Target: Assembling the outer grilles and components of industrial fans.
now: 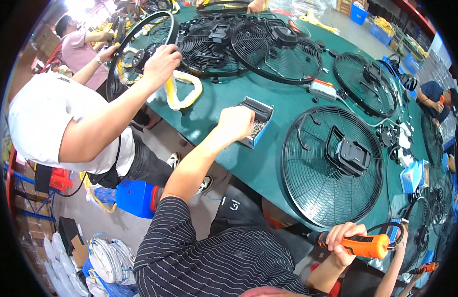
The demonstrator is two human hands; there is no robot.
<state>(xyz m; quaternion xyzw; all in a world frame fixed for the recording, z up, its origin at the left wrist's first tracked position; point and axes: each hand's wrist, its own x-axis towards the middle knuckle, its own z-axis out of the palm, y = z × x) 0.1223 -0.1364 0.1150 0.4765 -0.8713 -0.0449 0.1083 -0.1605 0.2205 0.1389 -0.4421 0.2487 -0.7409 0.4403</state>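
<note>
My left hand (237,122) reaches into a small blue-and-white cardboard box (251,140) on the table. Its fingers are curled in among small metal screws (259,127), and their tips are hidden. A black tray-like piece (257,108) covers the box's far part. Down at the lower right, my right hand (344,241) grips an orange electric screwdriver (370,246), whose dark tip end points left past the table's front edge. Between my hands lies a round black fan grille (308,180) with a black motor mount (352,156) on it and a curved black tube along its upper left.
More fan grilles (276,49) lie across the green table (249,166). A grey power adapter (322,90) trails a cable near the far grilles. At my left, a person in a white shirt (46,116) holds a ring-shaped fan frame (172,29). Blue boxes (411,177) stand at the right.
</note>
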